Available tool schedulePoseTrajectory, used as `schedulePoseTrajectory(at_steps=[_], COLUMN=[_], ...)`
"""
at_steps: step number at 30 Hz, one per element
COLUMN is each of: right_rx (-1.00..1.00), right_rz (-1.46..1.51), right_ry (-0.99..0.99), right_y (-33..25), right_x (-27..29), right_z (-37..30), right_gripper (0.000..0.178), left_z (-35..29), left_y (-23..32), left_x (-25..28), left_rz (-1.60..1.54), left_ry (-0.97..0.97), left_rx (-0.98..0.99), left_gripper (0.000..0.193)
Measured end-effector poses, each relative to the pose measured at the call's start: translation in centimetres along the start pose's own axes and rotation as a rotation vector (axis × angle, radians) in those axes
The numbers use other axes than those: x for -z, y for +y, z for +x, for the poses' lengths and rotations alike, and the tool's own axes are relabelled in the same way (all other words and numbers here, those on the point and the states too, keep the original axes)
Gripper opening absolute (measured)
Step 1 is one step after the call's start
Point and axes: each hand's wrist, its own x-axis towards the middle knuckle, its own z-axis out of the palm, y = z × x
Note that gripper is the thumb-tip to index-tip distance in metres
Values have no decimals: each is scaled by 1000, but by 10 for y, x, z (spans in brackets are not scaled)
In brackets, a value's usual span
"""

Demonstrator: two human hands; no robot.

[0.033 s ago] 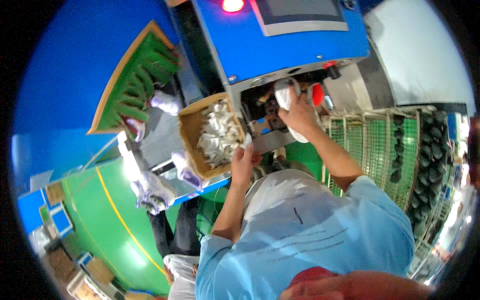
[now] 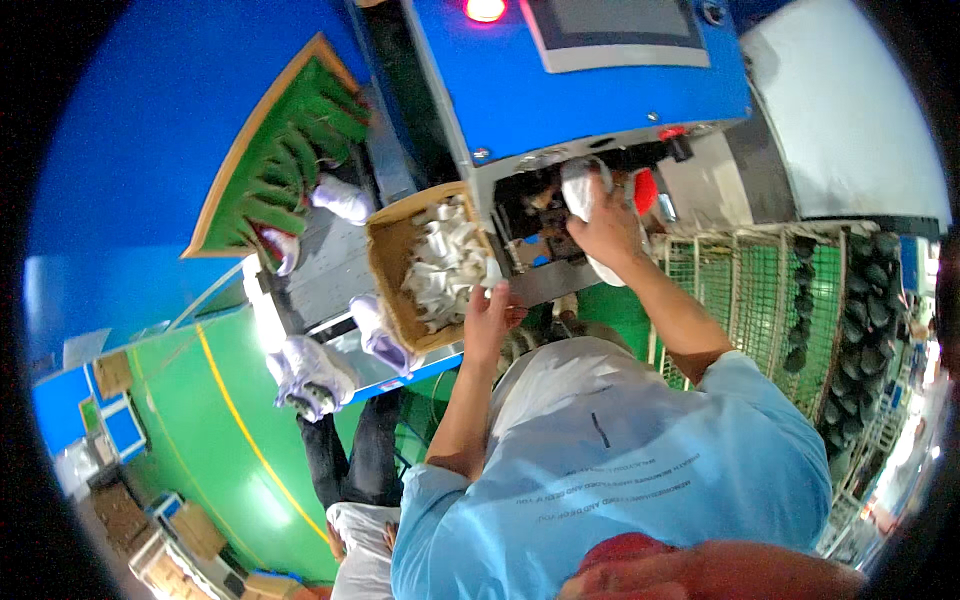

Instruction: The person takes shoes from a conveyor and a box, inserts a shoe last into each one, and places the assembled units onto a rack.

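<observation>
In the upper middle, my right hand [image 2: 612, 232] is closed around a long white shoe-shaped piece [image 2: 580, 190], held at the open front of a blue machine [image 2: 590, 100]. Its lower end shows below my palm; the fingers hide its middle. My left hand [image 2: 488, 315] pinches a small white piece [image 2: 493, 270] at the near right corner of a cardboard box [image 2: 385, 270]. Inside the box lie many similar crumpled white pieces [image 2: 440, 255]. Just right of my right hand is a bright red part [image 2: 643, 190] on the machine.
Purple-white shoes [image 2: 308, 378] stand on the bench left of the box, near a green rack [image 2: 290, 165] with a wooden edge. A co-worker's dark-trousered legs [image 2: 370, 450] are at lower left. Wire shelving [image 2: 745, 290] with dark shoe-like items [image 2: 865, 330] stands right.
The whole view has shifted slightly, with the machine and box appearing a little farther right. Both hands keep their holds in nearly the same places.
</observation>
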Motion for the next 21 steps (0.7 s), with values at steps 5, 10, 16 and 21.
schedulePoseTrajectory(at_steps=[5,10,16,21], right_rx=[1,63,231,289], right_rz=[109,154,275,365], right_ry=[-15,235,408,52], right_y=[1,10,33,52], right_x=[0,-16,2,29], right_z=[-8,-21,-119,-184], right_gripper=[93,93,86,80], left_z=[13,27,4,11], left_y=[4,-6,25,-31], left_x=[26,-1,-69,-72], left_rz=[217,144,53,-264], left_ry=[104,-82,-382,-895], left_rx=[26,184,381,776], left_gripper=[50,39,70,76])
